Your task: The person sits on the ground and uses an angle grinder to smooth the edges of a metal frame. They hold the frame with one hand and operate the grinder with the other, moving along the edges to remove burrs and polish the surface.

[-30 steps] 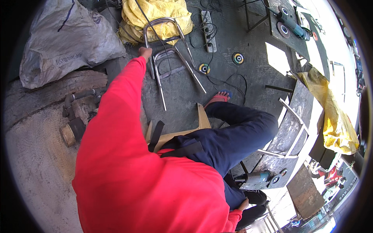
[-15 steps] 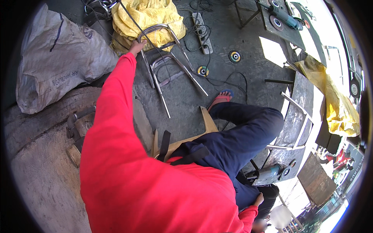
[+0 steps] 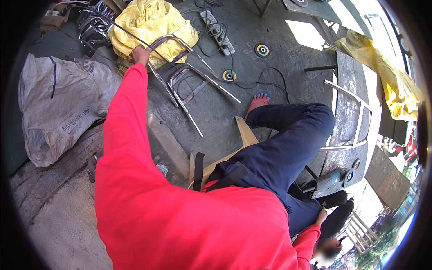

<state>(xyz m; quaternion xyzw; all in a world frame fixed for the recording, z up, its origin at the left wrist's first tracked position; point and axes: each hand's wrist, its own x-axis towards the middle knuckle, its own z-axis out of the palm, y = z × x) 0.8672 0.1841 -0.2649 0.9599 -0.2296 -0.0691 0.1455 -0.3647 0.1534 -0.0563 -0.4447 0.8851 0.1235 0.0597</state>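
My left hand point(image 3: 141, 55) reaches far forward, its fingers closed on the upper left bend of a chrome tubular chair frame point(image 3: 185, 73). The frame has two U-shaped tubes, one larger than the other, and its straight legs point toward me. Its upper end lies against a yellow woven sack point(image 3: 148, 20). A dark cable point(image 3: 119, 26) crosses close by the hand. At the lower right, my right hand point(image 3: 321, 216) rests by my navy trouser leg; its fingers are mostly hidden.
A power strip point(image 3: 218, 33), loose cables and two grinding discs point(image 3: 262, 50) lie on the floor. A white sack point(image 3: 67, 105) sits at left, chrome parts point(image 3: 93, 27) behind it. At right are a metal table point(image 3: 348, 94), an angle grinder point(image 3: 328, 181) and another person point(image 3: 339, 218).
The view has shifted, so the sacks and power strip appear farther left. My left hand stays on the chair frame, which has shifted slightly toward me.
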